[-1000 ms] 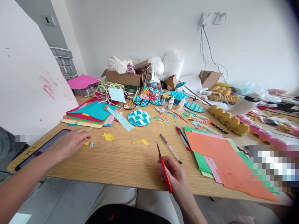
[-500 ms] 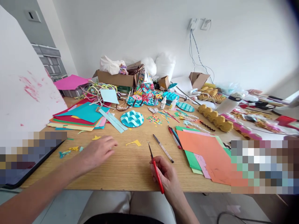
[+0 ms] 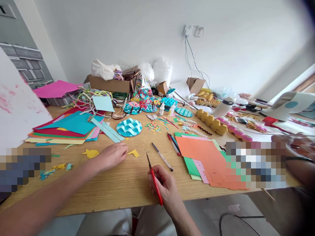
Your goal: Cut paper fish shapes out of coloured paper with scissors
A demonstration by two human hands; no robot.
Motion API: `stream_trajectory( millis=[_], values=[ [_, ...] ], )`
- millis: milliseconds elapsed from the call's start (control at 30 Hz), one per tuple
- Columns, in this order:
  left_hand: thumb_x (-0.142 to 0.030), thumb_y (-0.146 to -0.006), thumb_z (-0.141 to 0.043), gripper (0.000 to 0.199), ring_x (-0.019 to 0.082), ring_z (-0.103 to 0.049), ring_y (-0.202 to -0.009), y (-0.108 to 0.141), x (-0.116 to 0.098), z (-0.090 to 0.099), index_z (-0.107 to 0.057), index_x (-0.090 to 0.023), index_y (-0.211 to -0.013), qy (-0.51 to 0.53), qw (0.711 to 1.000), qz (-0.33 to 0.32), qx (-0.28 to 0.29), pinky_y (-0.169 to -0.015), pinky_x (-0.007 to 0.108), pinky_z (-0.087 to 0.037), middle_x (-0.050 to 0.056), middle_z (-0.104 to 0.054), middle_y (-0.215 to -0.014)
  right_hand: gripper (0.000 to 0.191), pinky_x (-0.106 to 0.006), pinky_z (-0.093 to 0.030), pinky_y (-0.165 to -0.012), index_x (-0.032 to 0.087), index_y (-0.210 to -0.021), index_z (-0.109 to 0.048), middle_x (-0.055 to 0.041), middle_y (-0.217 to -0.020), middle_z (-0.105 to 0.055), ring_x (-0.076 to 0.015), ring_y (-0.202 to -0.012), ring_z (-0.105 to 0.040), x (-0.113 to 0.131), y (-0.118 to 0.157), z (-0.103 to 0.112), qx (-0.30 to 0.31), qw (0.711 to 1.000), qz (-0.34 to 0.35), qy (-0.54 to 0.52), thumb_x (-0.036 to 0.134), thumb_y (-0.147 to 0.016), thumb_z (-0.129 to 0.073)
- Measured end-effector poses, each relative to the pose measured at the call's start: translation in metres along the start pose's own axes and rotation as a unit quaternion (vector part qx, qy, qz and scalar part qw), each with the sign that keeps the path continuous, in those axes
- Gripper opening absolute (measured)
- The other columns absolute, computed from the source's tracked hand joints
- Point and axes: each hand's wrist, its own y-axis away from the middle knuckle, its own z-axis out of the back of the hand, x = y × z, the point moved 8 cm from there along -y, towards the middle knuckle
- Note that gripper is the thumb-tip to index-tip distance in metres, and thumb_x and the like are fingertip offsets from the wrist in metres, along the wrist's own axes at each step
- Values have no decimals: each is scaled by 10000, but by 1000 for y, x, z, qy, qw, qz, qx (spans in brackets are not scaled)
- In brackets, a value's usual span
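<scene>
My left hand [image 3: 114,154] is low over the table with its fingers bent together at the left end of an angular yellow paper scrap [image 3: 134,153]; the fingertips hide that end. Left of the hand, beside my forearm, lies a yellow fish-shaped paper cutout [image 3: 90,153]. My right hand [image 3: 163,182] grips red-handled scissors [image 3: 155,185] near the table's front edge. The blades look closed and point away from me. A pen [image 3: 162,157] lies just beyond the right hand.
Stacked coloured paper [image 3: 71,123] lies left, orange paper [image 3: 204,160] right. Behind are a blue wavy disc [image 3: 129,127], paper confetti [image 3: 152,127], glue bottles [image 3: 161,108] and egg-carton strips [image 3: 211,121]. Small scraps [image 3: 60,166] lie left. Another person's hand [image 3: 299,147] is at far right.
My left hand has moved right to the yellow scrap, uncovering more of the fish cutout. The right hand still holds the scissors. The view has turned right, bringing another person's hand into sight.
</scene>
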Motion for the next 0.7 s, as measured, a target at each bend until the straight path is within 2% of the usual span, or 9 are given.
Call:
stream_trajectory(
  millis=[133,200,300,400,567,700],
  values=[
    [-152,-795,-385,181,169,-513,-620,1,-9,11,-440,-222,-637,52,998,-17,-28,-573,278,-372,-2,-527,-682,307,-201,-306,-454,188,-723,-502,63,-581,-439,-85,-484,-378,5,-11,13,-63,992,-24,-109,443,-697,-672],
    [-167,-798,-381,166,157,-502,-612,1,-17,20,-434,-223,-651,81,995,-32,-44,-571,266,-377,-12,-517,-680,316,-201,-323,-474,187,-723,-512,48,-629,-497,-89,-521,-406,15,-18,22,-99,988,-12,-115,405,-642,-725],
    [-182,-804,-378,151,148,-512,-632,1,-29,31,-438,-225,-673,123,989,-60,-62,-583,248,-403,-17,-524,-688,329,-220,-383,-534,185,-781,-538,0,-765,-606,-116,-613,-493,29,-32,28,-119,987,-5,-103,338,-596,-762],
    [-201,-836,-364,163,148,-540,-681,2,-38,38,-458,-226,-706,157,981,-83,-80,-620,244,-432,-8,-550,-725,365,-232,-413,-548,184,-789,-522,-16,-823,-631,-123,-638,-532,38,-47,28,-112,988,-11,-106,320,-568,-780],
    [-186,-840,-398,158,151,-546,-670,4,-40,41,-480,-229,-712,217,962,-108,-125,-626,258,-439,-3,-564,-717,366,-208,-381,-481,194,-762,-473,59,-632,-557,-91,-520,-481,46,-66,19,-70,992,-13,-103,343,-587,-758],
    [-165,-834,-413,167,150,-542,-668,7,-36,37,-485,-231,-698,237,955,-111,-138,-633,257,-432,-12,-557,-702,367,-195,-347,-473,198,-782,-451,79,-600,-543,-79,-502,-456,56,-78,13,-47,995,0,-84,341,-601,-737]
  ],
)
